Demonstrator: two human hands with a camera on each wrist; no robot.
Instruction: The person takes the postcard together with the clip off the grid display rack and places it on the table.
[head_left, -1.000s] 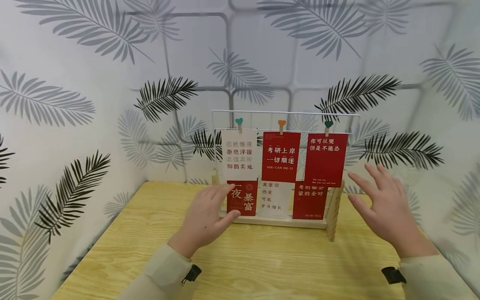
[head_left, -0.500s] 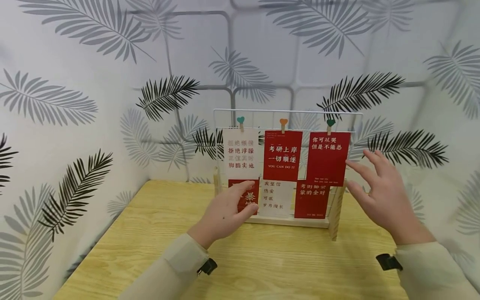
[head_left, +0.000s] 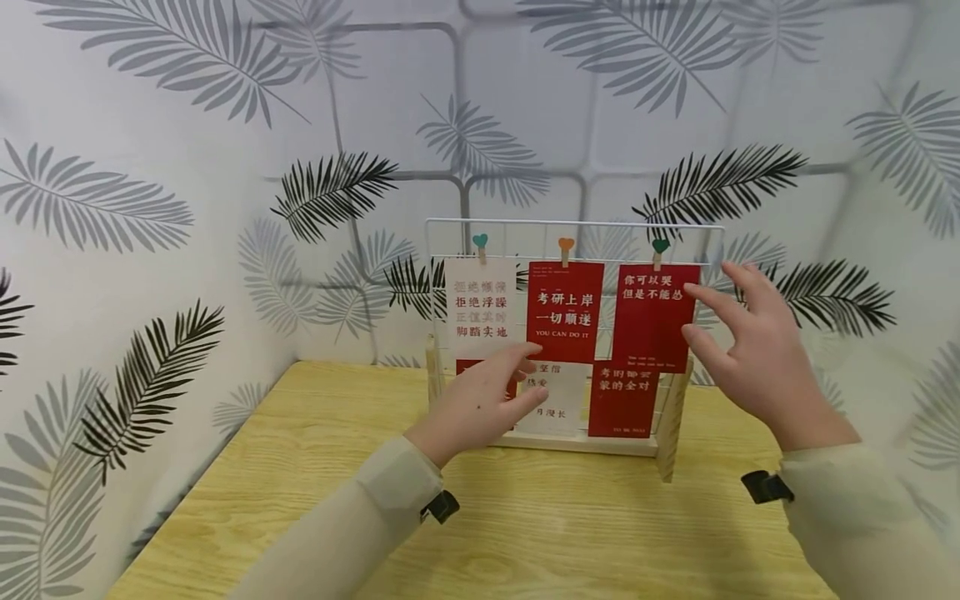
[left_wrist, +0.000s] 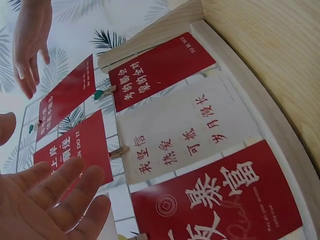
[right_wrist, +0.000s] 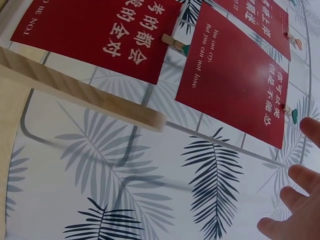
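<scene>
A white wire grid rack (head_left: 517, 223) on a wooden base (head_left: 577, 444) carries red and white cards in two rows. My left hand (head_left: 476, 408) hovers in front of the lower row, fingers relaxed, hiding most of the lower-left red card (left_wrist: 215, 200) and part of the lower white card (left_wrist: 185, 130). Beside the upper-right red card (head_left: 652, 321) my right hand (head_left: 765, 358) is raised, its fingers spread and holding nothing. Whether its fingertips touch that card, I cannot tell. The upper-middle red card (head_left: 564, 308) hangs from a clip with an orange heart (head_left: 566, 244).
An upper-left white card (head_left: 482, 300) hangs from a teal heart clip (head_left: 481, 241). At the lower right is another red card (head_left: 622, 404). The rack stands on a wood-grain table (head_left: 525, 517) before a leaf-patterned backdrop (head_left: 375, 100).
My left hand has moved rightward and slightly up across the lower cards. The right hand has risen along the rack's right side toward the upper-right card. The cards stay in place.
</scene>
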